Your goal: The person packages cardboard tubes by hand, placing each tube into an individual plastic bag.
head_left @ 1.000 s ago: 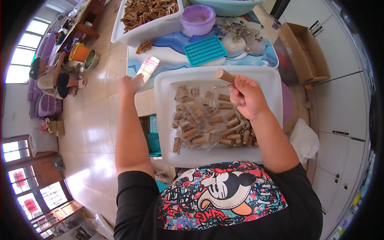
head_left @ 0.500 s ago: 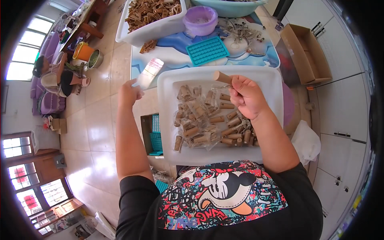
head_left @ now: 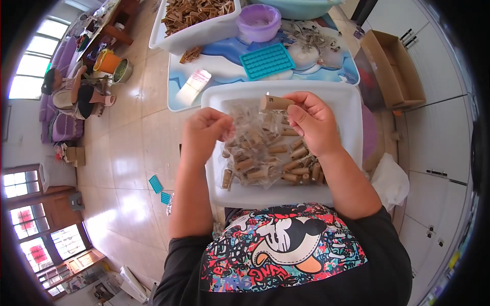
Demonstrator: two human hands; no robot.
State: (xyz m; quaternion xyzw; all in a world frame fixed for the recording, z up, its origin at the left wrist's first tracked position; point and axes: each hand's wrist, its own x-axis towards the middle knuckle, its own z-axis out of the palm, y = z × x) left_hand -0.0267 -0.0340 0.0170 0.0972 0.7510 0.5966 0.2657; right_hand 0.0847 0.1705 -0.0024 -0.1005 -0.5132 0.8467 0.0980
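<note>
My right hand [head_left: 314, 122] grips a short brown cylinder [head_left: 275, 103], a cork-like or cardboard-coloured piece with a small dark mark, between thumb and fingers. To its left, my left hand [head_left: 205, 133] is closed in a pinch on a clear plastic bag [head_left: 241, 116]; the bag's outline is hard to separate from the clutter below. Both hands are above a white tub [head_left: 217, 191]. Inside it lie several bagged brown cylinders [head_left: 245, 164] on the left and loose cylinders [head_left: 301, 176] toward the right.
Beyond the tub, a blue-and-white table [head_left: 224, 66] holds a stack of clear bags [head_left: 195, 85], a teal moulded tray [head_left: 267, 61], a purple bowl [head_left: 259, 23] and a white bin [head_left: 204, 38] of brown pieces. A cardboard box [head_left: 390, 69] stands right. At far left, another person [head_left: 69, 97] sits.
My left hand has moved from beside the bag stack to above the tub's left side, carrying a bag. The cylinder in my right hand has shifted slightly and tipped toward level.
</note>
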